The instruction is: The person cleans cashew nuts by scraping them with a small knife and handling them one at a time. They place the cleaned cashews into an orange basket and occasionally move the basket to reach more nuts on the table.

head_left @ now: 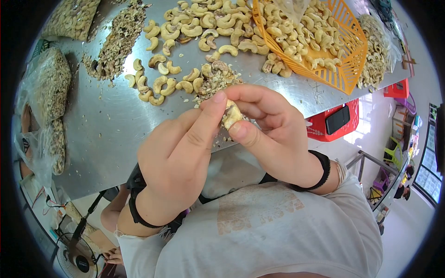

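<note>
Both of my hands meet over the near edge of the metal table, around one cashew nut [232, 115]. My left hand [178, 153] pinches it from the left side with thumb and fingertips. From the right, my right hand [273, 132] grips the same nut between thumb and curled fingers. Part of the nut is hidden behind the fingertips. Just beyond the hands lies a small heap of skin flakes [220, 78]. Loose cashews [160, 85] are scattered to its left, and a larger pile of cashews [208, 21] spreads farther back.
An orange plastic basket [354, 44] of cashews stands at the back right, beside a bag of cashews [372, 51]. Skin scraps [118, 41] and filled plastic bags [51, 88] lie left on the metal table [106, 134]. A phone [337, 120] rests on a red stool [320, 129].
</note>
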A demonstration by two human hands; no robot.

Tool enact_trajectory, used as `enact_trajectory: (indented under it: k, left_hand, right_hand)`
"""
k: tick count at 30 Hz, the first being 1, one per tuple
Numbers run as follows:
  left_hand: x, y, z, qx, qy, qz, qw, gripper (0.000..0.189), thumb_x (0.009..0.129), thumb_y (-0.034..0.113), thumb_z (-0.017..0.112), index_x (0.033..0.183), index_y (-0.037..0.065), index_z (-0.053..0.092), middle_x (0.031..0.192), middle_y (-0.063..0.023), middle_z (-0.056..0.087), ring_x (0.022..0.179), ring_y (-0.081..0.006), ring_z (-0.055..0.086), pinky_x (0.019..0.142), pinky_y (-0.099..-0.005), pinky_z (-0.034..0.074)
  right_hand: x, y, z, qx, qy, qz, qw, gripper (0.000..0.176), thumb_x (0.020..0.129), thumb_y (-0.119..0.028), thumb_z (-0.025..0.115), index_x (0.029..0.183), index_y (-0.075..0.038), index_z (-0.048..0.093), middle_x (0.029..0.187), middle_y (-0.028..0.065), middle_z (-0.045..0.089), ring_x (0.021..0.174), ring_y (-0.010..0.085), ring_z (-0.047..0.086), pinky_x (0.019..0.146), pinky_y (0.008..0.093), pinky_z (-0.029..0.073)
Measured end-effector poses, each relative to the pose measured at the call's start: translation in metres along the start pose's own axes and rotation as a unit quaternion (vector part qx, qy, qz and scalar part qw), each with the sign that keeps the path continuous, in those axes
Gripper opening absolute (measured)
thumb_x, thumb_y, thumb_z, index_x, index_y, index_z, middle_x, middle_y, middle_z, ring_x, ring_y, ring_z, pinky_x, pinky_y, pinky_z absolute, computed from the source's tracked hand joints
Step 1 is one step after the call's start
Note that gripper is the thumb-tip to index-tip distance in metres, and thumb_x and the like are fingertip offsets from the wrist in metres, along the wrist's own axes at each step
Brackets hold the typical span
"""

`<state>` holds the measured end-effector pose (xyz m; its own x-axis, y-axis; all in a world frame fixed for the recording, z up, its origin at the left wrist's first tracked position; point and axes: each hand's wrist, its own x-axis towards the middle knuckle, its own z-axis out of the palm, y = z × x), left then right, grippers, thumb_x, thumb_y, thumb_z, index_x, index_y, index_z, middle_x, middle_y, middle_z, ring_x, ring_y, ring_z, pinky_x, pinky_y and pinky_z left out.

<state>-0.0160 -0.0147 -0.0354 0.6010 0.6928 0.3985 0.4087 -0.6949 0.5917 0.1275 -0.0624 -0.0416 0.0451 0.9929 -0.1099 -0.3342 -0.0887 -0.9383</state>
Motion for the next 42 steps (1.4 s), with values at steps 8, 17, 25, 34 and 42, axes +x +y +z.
enact_trajectory:
  k: [8, 17, 25, 34, 42]
  left_hand:
    - [0.001, 0.010, -0.008, -0.128, -0.037, -0.146, 0.980, 0.037, 0.071, -0.004, 0.054, 0.107, 0.004, 0.052, 0.079, -0.0102, 0.058, 0.062, -0.0192, 0.055, 0.054, -0.0232, 0.043]
    - [0.004, 0.005, -0.011, -0.207, -0.059, -0.176, 0.961, 0.036, 0.074, 0.000, 0.054, 0.109, 0.005, 0.051, 0.078, -0.0098, 0.059, 0.062, -0.0165, 0.054, 0.057, -0.0216, 0.041]
    - [0.006, 0.004, -0.009, -0.058, -0.048, -0.065, 0.995, 0.035, 0.072, -0.005, 0.054, 0.106, 0.003, 0.052, 0.084, -0.0118, 0.058, 0.070, -0.0174, 0.056, 0.063, -0.0244, 0.043]
    - [0.004, -0.005, -0.002, -0.066, 0.006, -0.033, 0.997, 0.039, 0.067, -0.004, 0.056, 0.104, 0.007, 0.055, 0.071, -0.0095, 0.057, 0.058, -0.0213, 0.054, 0.051, -0.0269, 0.042]
    - [0.004, 0.000, -0.006, -0.096, -0.022, -0.059, 0.993, 0.042, 0.068, -0.001, 0.058, 0.108, 0.008, 0.052, 0.070, -0.0094, 0.056, 0.057, -0.0215, 0.053, 0.051, -0.0273, 0.042]
  right_hand:
    - [0.000, 0.001, -0.002, 0.001, -0.006, -0.026, 1.000, 0.032, 0.078, -0.011, 0.056, 0.105, 0.003, 0.046, 0.096, 0.0089, 0.055, 0.088, 0.0136, 0.053, 0.079, 0.0245, 0.041]
    - [0.004, -0.002, -0.011, 0.124, -0.068, 0.055, 0.988, 0.030, 0.082, -0.010, 0.051, 0.109, 0.003, 0.045, 0.099, 0.0072, 0.052, 0.091, 0.0121, 0.051, 0.079, 0.0243, 0.041]
    - [0.002, -0.001, -0.008, 0.076, -0.027, 0.024, 0.996, 0.030, 0.080, -0.010, 0.053, 0.106, 0.002, 0.048, 0.093, 0.0059, 0.052, 0.087, 0.0124, 0.050, 0.077, 0.0235, 0.041]
    - [0.001, 0.002, -0.007, -0.048, -0.025, -0.047, 0.997, 0.030, 0.074, -0.010, 0.060, 0.101, 0.002, 0.052, 0.089, 0.0068, 0.049, 0.078, 0.0114, 0.050, 0.070, 0.0230, 0.043]
    - [0.003, 0.001, -0.008, -0.039, -0.010, -0.065, 0.997, 0.030, 0.073, -0.009, 0.062, 0.099, 0.001, 0.053, 0.088, 0.0063, 0.049, 0.076, 0.0104, 0.049, 0.066, 0.0218, 0.042]
